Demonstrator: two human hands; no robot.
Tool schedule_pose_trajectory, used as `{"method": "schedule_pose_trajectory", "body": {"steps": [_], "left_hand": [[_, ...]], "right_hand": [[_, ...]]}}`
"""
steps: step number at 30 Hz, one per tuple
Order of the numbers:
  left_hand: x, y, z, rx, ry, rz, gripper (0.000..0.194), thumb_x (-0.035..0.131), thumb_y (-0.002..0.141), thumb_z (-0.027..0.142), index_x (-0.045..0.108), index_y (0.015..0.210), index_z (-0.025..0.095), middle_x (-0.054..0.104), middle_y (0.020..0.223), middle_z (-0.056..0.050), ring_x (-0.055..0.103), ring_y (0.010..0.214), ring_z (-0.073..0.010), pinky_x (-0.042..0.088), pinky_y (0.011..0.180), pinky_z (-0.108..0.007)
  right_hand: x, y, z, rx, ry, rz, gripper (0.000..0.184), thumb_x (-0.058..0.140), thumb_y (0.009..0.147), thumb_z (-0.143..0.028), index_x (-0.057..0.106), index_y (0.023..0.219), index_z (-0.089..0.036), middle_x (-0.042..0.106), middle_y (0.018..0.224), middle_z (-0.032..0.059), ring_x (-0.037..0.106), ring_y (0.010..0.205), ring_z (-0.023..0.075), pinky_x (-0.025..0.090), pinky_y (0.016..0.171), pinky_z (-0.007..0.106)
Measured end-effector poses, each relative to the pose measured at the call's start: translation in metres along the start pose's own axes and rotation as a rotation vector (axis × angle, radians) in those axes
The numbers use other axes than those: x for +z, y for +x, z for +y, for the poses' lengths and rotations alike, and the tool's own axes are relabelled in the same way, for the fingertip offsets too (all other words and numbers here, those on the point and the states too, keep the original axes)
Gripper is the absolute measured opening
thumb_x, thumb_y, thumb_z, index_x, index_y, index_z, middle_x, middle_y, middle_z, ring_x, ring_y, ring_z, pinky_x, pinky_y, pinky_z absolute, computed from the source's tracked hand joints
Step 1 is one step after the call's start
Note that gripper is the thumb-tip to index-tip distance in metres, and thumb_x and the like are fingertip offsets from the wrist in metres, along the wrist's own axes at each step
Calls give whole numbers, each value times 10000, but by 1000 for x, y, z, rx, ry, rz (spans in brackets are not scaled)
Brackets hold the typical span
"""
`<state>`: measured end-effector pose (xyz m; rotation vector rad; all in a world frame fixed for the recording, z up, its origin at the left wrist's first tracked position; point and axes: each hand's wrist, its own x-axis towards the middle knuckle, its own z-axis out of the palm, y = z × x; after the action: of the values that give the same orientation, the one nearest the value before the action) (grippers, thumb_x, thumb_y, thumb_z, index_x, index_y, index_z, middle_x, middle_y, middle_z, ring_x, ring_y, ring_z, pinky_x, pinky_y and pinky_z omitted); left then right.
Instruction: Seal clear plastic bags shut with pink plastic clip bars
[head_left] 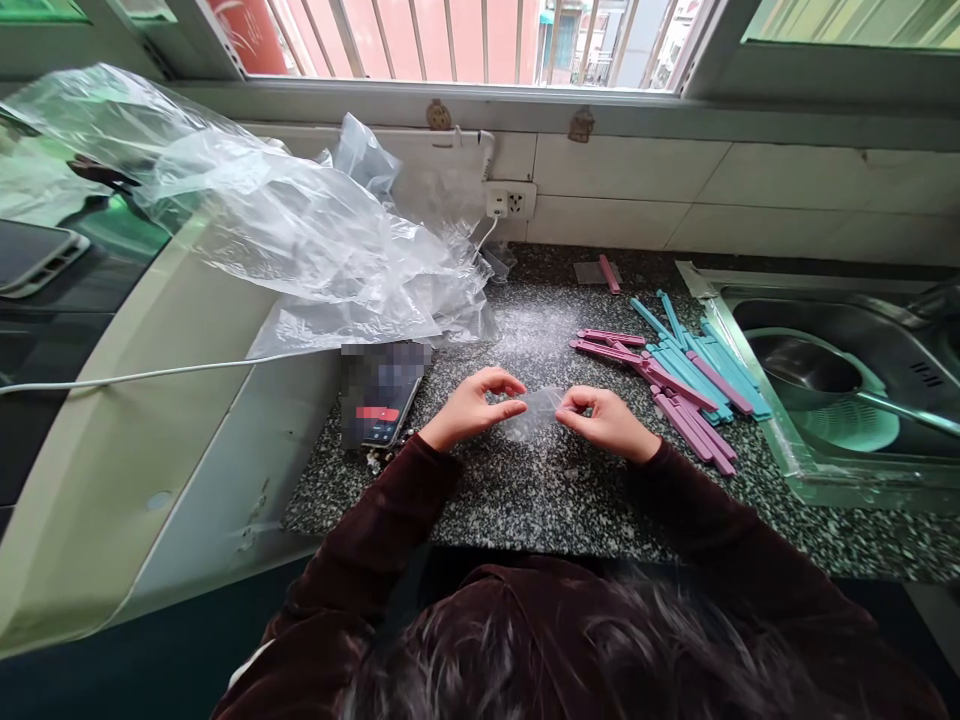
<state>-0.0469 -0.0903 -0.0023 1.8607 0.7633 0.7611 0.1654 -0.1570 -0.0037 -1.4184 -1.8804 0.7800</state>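
A small clear plastic bag (pixel 534 412) is between my two hands, low over the speckled countertop. My right hand (pixel 606 418) pinches its right edge between thumb and fingers. At the bag's left side is my left hand (pixel 480 408), its thumb and forefinger apart with a gap between their tips. To the right of my right hand lies a loose pile of long, narrow plastic strips, some pink (pixel 686 425) and some teal (pixel 679 365), which look like bag sealing clips.
One pink strip (pixel 609 273) lies on a clear packet near the wall. Large crumpled plastic bags (pixel 322 240) cover the back left. A phone (pixel 390 395) rests by my left wrist, under a white cable (pixel 172 372). At right, a sink (pixel 795 470) holds a pan (pixel 806 370) and a colander (pixel 847 425).
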Motion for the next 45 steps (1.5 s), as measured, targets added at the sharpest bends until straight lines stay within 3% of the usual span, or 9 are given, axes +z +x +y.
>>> {"method": "schedule_pose_trajectory", "body": {"steps": [3,7,16,20,25,30,33,38,45], "left_hand": [[6,0,-1,60,35,35,187,627,743,322,638,653,159,606,705,-37,534,740,-148,423,729,-289],[9,0,-3,14,3,43,204,589,761,297,616,631,143,584,669,-29,512,668,-126,406,647,-261],[2,0,0,-177,-58,-165,207,611,720,315,602,639,124,577,654,-8,506,651,-113,402,641,-242],[6,0,2,-202,-92,-77,228,676,672,330,616,766,131,549,652,15,476,624,-99,389,618,-236],[10,1,0,-45,-45,6,205,636,730,308,598,633,131,559,667,-10,485,663,-108,391,652,-248],[8,1,-4,10,-26,16,202,622,748,280,597,614,131,553,652,-10,480,657,-108,386,654,-248],[8,1,-5,-12,-58,-2,213,624,745,291,593,609,130,542,640,-3,470,643,-103,375,641,-245],[13,0,-4,-64,-110,-32,228,626,731,326,593,622,128,541,639,1,462,630,-101,369,619,-241],[15,0,0,-115,-47,-41,192,612,727,297,585,630,134,555,646,-3,470,640,-108,379,624,-242]], "right_hand": [[2,-1,-3,37,24,-42,247,559,765,-305,512,564,-169,511,556,-17,462,534,96,384,527,235],[2,-1,-3,52,41,11,233,554,781,-333,573,622,-163,573,619,11,509,585,118,408,571,255],[-4,-2,0,20,12,60,249,555,796,-325,600,611,-164,575,624,16,524,612,121,412,621,258],[-2,-2,-1,23,8,23,228,553,796,-293,608,616,-163,596,634,21,537,617,122,412,616,253],[3,-3,-1,-1,-36,5,222,556,798,-283,622,622,-166,600,627,20,536,613,122,411,613,258],[1,-3,1,-51,-53,-1,237,553,808,-275,620,606,-170,606,638,24,542,640,128,419,635,269],[0,-3,2,-72,-77,-11,250,560,806,-272,597,576,-178,618,646,24,547,663,135,425,658,281],[1,-3,-2,-78,-88,71,115,625,755,-285,622,699,-185,625,698,25,555,691,150,439,677,300],[2,-4,-3,-102,-98,147,137,579,784,-215,591,649,-192,611,662,23,542,675,152,429,651,302]]}}
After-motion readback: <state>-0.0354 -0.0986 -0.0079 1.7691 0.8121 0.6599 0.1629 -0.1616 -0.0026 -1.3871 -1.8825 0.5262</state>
